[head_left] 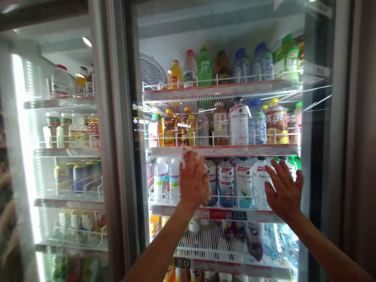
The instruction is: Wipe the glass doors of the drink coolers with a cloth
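"Firstly, the head view: state the position of the left hand (192, 184)."

"It is raised, palm toward the glass door (188, 31) of a drinks cooler. A pale cloth (207, 192) is located between hand and glass, projecting above the fingertips and along the right edge of the hand."

"Condition of its grip?"

"Fingers extended close together over the cloth. Whether they clasp it cannot be told; the palm side is hidden."

"And the right hand (284, 190)?"

"Raised at the right portion of the same door. Grip open, fingers partly spread, nothing visible in it. Contact with the glass cannot be confirmed."

"Identify the components behind the glass."

"Behind the hands: white-labelled bottles (243, 180), retained by a wire guard. Below them: a dark price tag (240, 215) reading 60. Top shelf: a green bottle (205, 66) among others. To the left, beyond a metal frame (102, 141): cans (80, 176) in a second section."
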`<state>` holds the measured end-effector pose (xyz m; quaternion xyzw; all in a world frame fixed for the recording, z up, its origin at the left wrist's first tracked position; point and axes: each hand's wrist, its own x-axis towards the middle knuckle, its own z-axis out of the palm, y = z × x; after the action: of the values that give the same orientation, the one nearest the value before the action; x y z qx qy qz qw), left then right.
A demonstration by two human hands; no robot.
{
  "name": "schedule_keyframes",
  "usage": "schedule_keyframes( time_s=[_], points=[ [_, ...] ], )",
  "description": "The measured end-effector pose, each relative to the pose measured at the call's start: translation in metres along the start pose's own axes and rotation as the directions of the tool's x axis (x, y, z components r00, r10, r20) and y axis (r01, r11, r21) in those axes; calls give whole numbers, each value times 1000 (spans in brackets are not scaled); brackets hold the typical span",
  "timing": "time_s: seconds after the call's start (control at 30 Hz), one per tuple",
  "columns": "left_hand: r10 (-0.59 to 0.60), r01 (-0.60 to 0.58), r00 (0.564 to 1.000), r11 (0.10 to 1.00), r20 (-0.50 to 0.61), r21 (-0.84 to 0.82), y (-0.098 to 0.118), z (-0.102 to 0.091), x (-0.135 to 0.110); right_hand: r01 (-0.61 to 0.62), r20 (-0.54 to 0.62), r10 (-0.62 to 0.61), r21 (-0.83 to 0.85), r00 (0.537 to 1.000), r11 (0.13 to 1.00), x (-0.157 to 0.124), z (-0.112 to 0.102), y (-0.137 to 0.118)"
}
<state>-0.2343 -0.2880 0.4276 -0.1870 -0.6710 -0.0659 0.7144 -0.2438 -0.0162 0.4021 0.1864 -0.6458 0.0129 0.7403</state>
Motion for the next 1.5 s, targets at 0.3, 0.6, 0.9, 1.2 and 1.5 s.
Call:
schedule_keyframes(
  time_s=[0.3,0.6,0.9,1.2,1.5],
  points=[
    [-277,284,958,953,-77,107,-78,-30,18,-34,-36,35,23,999,999,1,-1,-1],
    [202,-201,977,979,64,-21,32,15,9,-49,-36,51,51,998,998,0,-2,1],
    [-276,283,957,957,-88,66,-41,-9,34,-120,-38,123,85,992,989,5,-4,-5],
    [349,-345,935,937,67,-62,85,34,-3,-82,-40,86,86,996,993,3,-2,0],
    [-391,398,916,913,-88,93,-51,-22,39,-103,-22,104,58,994,993,2,-1,-3]
  ],
)
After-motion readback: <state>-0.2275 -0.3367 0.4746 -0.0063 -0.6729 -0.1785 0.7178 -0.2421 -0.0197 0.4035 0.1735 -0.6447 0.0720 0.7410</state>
